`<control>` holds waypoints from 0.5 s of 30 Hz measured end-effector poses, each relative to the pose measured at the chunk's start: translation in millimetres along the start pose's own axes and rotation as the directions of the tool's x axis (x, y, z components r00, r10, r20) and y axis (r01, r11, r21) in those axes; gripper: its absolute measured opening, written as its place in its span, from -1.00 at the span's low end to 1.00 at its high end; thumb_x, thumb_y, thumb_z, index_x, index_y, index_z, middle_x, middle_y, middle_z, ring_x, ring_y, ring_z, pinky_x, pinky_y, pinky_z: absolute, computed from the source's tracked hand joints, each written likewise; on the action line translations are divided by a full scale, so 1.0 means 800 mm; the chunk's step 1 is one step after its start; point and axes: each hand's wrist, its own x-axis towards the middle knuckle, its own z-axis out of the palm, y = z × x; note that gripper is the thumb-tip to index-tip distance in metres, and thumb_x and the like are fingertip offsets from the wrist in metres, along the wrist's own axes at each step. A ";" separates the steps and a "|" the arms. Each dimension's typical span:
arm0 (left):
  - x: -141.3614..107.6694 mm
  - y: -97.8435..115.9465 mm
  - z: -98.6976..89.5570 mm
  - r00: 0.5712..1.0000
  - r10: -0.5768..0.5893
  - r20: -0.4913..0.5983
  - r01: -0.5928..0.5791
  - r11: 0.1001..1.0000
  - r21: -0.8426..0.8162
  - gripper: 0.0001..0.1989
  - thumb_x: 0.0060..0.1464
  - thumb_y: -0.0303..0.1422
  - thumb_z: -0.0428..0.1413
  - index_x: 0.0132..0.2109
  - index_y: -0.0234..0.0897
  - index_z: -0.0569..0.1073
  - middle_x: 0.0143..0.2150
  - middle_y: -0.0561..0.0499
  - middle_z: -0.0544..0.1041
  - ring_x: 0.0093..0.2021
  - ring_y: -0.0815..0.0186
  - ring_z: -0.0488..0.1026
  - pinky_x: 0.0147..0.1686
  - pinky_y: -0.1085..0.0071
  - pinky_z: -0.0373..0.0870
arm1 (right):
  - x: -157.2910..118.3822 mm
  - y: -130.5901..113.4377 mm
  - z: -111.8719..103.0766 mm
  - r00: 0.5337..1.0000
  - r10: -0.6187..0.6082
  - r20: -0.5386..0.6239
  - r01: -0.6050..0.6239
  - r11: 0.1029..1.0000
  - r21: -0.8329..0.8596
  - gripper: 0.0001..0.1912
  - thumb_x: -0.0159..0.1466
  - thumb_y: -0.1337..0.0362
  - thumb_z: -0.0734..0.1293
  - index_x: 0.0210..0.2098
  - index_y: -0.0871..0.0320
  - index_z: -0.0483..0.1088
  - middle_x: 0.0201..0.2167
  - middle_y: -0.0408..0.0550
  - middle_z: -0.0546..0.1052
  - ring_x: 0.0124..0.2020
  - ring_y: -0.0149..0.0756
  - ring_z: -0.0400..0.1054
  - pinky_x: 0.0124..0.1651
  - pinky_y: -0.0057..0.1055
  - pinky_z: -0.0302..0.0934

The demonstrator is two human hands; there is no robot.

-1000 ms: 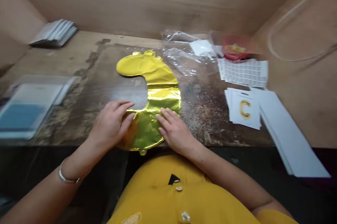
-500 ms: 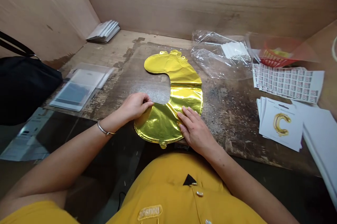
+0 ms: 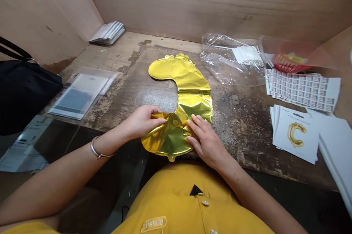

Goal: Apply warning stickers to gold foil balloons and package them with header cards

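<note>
A flat gold foil balloon point(image 3: 189, 76), curved like a letter C turned round, lies on the worn wooden table point(image 3: 233, 124). A crease runs across its middle, and its near end reaches the table's front edge with a small tab sticking out. My left hand point(image 3: 145, 120) pinches the inner edge of the near end between thumb and fingers, and the foil there is raised and wrinkled. Flat on the balloon's right side near the front rests my right hand point(image 3: 205, 137), its fingers stretched out and slightly apart.
To the right are printed cards point(image 3: 295, 133), sticker sheets point(image 3: 301, 89) and a red basket point(image 3: 293, 58). A clear plastic bag point(image 3: 220, 62) holds white sticks point(image 3: 247, 56). Clear sleeves point(image 3: 79, 95), a white stack point(image 3: 108, 32) and a black bag point(image 3: 27, 91) are on the left.
My left hand has moved slightly right and nearer to me, drawing up the balloon's inner edge so the foil wrinkles. My right hand stays on the foil. The view has shifted slightly.
</note>
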 end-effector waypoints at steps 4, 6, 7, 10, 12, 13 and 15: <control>-0.001 0.010 0.022 0.964 -0.215 0.155 0.256 0.597 -0.760 -0.84 0.00 -0.32 0.20 -0.27 -0.32 0.49 -0.38 -0.02 0.59 -0.39 0.28 0.52 -0.34 0.37 0.47 | -0.001 -0.008 -0.040 0.975 -0.149 -0.167 0.167 0.980 0.105 -0.11 0.19 -0.12 0.34 0.35 0.18 0.03 0.31 0.20 0.22 0.38 0.06 -0.03 0.31 0.10 0.07; -0.007 0.020 0.039 0.953 -0.244 0.181 0.265 0.372 -0.890 -0.83 0.01 -0.36 0.19 -0.22 -0.35 0.50 -0.29 -0.06 0.61 -0.30 0.27 0.55 -0.23 0.35 0.50 | -0.002 -0.016 -0.047 0.955 -0.235 -0.178 0.252 0.965 0.075 0.02 0.08 -0.17 0.41 0.34 0.23 0.05 0.28 0.26 0.25 0.36 0.14 -0.01 0.30 0.16 0.04; -0.011 0.023 0.045 0.951 -0.242 0.194 0.264 0.305 -0.915 -0.81 0.02 -0.35 0.18 -0.21 -0.36 0.50 -0.24 -0.08 0.61 -0.26 0.26 0.55 -0.20 0.34 0.50 | -0.002 -0.019 -0.046 0.946 -0.261 -0.191 0.275 0.960 0.054 -0.06 0.10 -0.10 0.43 0.31 0.24 0.10 0.24 0.26 0.31 0.34 0.15 0.03 0.29 0.17 0.05; -0.020 0.023 0.050 0.957 -0.181 0.226 0.278 0.354 -0.893 -0.74 0.04 -0.26 0.18 -0.18 -0.35 0.50 -0.19 -0.12 0.61 -0.23 0.20 0.56 -0.19 0.29 0.51 | -0.003 -0.019 -0.038 0.914 -0.252 -0.318 0.285 0.957 0.061 -0.56 0.24 0.33 0.36 0.11 0.13 0.34 0.03 0.11 0.53 0.20 -0.02 0.28 0.23 0.09 0.17; -0.019 0.014 0.036 0.979 -0.165 0.123 0.199 0.610 -0.767 -0.71 0.03 -0.19 0.20 -0.18 -0.32 0.49 -0.23 -0.11 0.60 -0.27 0.19 0.55 -0.25 0.29 0.50 | -0.004 -0.013 -0.040 0.896 -0.208 -0.392 0.271 0.956 0.112 -0.64 0.23 0.49 0.29 0.00 0.10 0.42 -0.07 0.05 0.58 0.06 -0.15 0.40 0.13 -0.06 0.30; -0.016 0.010 0.026 0.990 -0.142 -0.003 0.108 0.767 -0.632 -0.70 0.03 -0.18 0.20 -0.18 -0.30 0.49 -0.24 -0.10 0.60 -0.28 0.19 0.54 -0.26 0.28 0.49 | -0.005 -0.011 -0.045 0.895 -0.206 -0.396 0.271 0.955 0.116 -0.65 0.23 0.51 0.29 -0.03 0.10 0.43 -0.09 0.05 0.58 0.01 -0.18 0.42 0.09 -0.11 0.33; -0.002 0.003 0.004 0.936 0.086 -0.341 -0.153 0.972 -0.177 -0.73 0.08 -0.21 0.18 -0.12 -0.26 0.50 -0.18 -0.09 0.59 -0.19 0.17 0.52 -0.15 0.24 0.46 | -0.007 -0.009 -0.059 0.903 -0.263 -0.339 0.302 0.951 0.065 -0.67 0.24 0.50 0.30 -0.03 0.13 0.44 -0.09 0.06 0.59 -0.04 -0.19 0.45 0.04 -0.15 0.36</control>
